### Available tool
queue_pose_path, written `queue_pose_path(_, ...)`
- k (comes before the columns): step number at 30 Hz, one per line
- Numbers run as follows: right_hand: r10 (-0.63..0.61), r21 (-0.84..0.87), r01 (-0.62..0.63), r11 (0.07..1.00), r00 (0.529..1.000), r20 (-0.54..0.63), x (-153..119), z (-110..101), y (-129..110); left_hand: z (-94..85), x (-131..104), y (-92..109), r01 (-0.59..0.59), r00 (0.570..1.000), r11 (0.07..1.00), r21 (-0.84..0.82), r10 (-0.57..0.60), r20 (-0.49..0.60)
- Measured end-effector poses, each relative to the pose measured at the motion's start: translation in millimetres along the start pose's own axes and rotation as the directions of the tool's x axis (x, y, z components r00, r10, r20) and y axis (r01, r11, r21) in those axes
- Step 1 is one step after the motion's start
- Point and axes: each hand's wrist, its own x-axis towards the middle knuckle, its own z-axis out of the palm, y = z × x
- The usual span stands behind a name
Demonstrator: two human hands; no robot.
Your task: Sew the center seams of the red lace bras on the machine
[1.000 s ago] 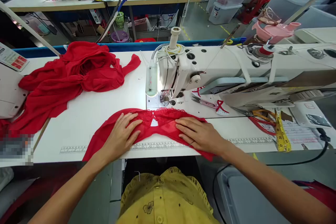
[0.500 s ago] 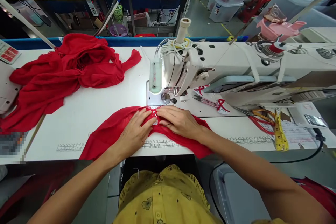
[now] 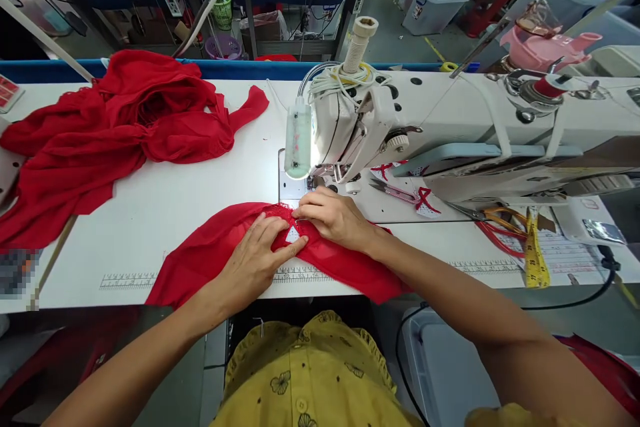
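Observation:
A red fabric piece [image 3: 195, 253] with a lacy top edge lies on the sewing table in front of the machine. My left hand [image 3: 255, 253] rests flat on it, fingers stretched out and thumb spread to the right. Between my two hands a small white triangular patch [image 3: 293, 235] shows at the middle of the fabric. My right hand [image 3: 337, 217] has its fingers bent together in a pinch at the lace edge, just above that patch. Behind my hands stands the white sewing machine [image 3: 340, 127], its needle area beyond the fabric.
A heap of red cloth [image 3: 135, 120] lies at the left. To the right are small thread snips [image 3: 395, 192], a white patch with a red bow [image 3: 427, 203], orange-handled scissors [image 3: 505, 219] and a yellow measuring tape [image 3: 535, 253]. A ruler scale [image 3: 305, 275] runs along the table's front.
My right hand has drawn its fingers into a pinch at the lace edge, and the white patch shows more. My left hand has shifted slightly. The camera view has tilted down a little.

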Motion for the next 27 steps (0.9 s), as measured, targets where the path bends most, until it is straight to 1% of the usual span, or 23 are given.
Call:
queue_pose_path(2,0.016,0.066,-0.016,0.998,1.0,0.004,3.8,-0.6,-0.1,-0.4,-1.6,1.2,-0.001,1.0,1.0,0.024,0.001,0.008)
queue_pose_path(5,0.092,0.116,-0.092,0.989,0.996,0.001,10.1,-2.2,-2.9,-0.3,-2.3,2.4,0.014,1.0,0.999,0.046,-0.013,-0.008)
queue_pose_path(7,0.15,0.096,-0.151,0.984,0.988,0.022,14.4,-1.7,-4.1,-0.4,-2.6,3.5,0.013,1.0,0.999,0.048,-0.013,0.003)
queue_pose_path(9,0.189,0.071,-0.193,0.979,0.98,0.062,18.3,0.2,-3.0,-0.9,-3.4,4.8,0.009,0.999,0.999,0.046,-0.011,0.036)
queue_pose_path(13,0.216,0.052,-0.22,0.974,0.973,0.083,23.3,2.5,0.5,-3.1,-5.5,6.9,0.017,0.997,0.997,0.077,-0.023,0.076)
queue_pose_path(15,0.208,0.026,-0.21,0.977,0.976,0.07,22.1,0.4,-4.0,-5.6,-5.0,7.7,0.027,0.996,0.996,0.084,-0.034,0.084)
queue_pose_path(17,0.204,-0.037,-0.203,0.979,0.979,0.021,15.8,-3.5,-15.9,-9.4,-2.8,8.5,0.029,0.998,0.999,0.03,-0.031,0.055)
queue_pose_path(19,0.198,-0.108,-0.205,0.973,0.978,-0.067,3.4,-6.7,-32.1,-13.6,0.6,8.9,0.03,0.998,0.994,-0.109,-0.034,-0.043)
queue_pose_path(21,0.178,-0.121,-0.196,0.973,0.974,-0.141,-12.8,-6.8,-45.3,-16.0,4.3,7.6,0.035,0.985,0.967,-0.253,-0.076,-0.153)
queue_pose_path(22,0.155,-0.121,-0.175,0.977,0.975,-0.161,-21.0,-5.4,-48.4,-16.1,6.1,6.1,0.042,0.978,0.954,-0.296,-0.1,-0.183)
queue_pose_path(24,0.067,-0.136,-0.09,0.987,0.984,-0.167,-34.9,-0.9,-45.7,-13.9,9.4,1.9,0.054,0.975,0.95,-0.307,-0.116,-0.188)
queue_pose_path(27,-0.06,-0.177,0.037,0.983,0.99,-0.125,-45.3,3.9,-26.9,-7.5,14.0,-4.0,0.049,0.988,0.967,-0.248,-0.084,-0.133)
